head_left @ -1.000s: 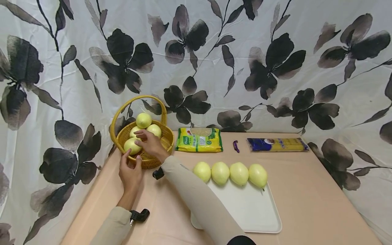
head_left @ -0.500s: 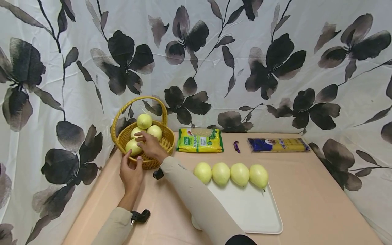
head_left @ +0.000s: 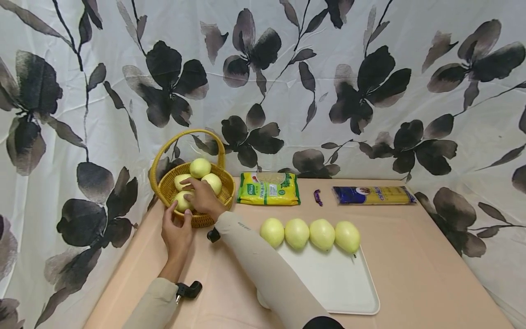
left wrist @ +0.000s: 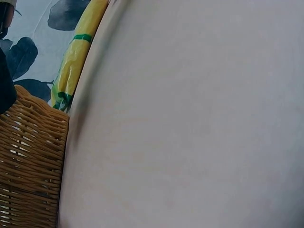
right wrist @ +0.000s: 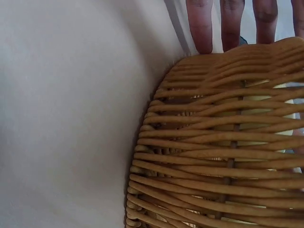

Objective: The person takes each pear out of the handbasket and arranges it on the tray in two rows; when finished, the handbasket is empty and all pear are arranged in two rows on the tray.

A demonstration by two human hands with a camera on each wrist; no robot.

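Note:
Several pale green-yellow pears fill part of the yellow wicker basket (head_left: 205, 223): a near pear (head_left: 184, 201), a top pear (head_left: 200, 168), a right pear (head_left: 212, 183) and another behind the fingers. My right hand (head_left: 205, 199) reaches over the basket's right side, its bent fingers and thumb beside the near pear; contact is partly hidden. My left hand (head_left: 177, 233) is at the near left rim, thumb and fingers spread, fingertips by the near pear. In the right wrist view, straight fingers (right wrist: 199, 28) lie beside the wicker wall (right wrist: 223, 133).
A row of pears (head_left: 322, 234) lies along the far edge of a white tray (head_left: 345, 288), partly under my right sleeve. Behind are a yellow-green packet (head_left: 269, 188), a small purple wrapped sweet (head_left: 318, 197) and a blue-yellow pasta packet (head_left: 375, 195). A floral curtain hangs behind.
The near, top and right pears have shifted right and slightly towards me inside the basket. Both hands stay almost in place; the near pear now sits closer to my right thumb.

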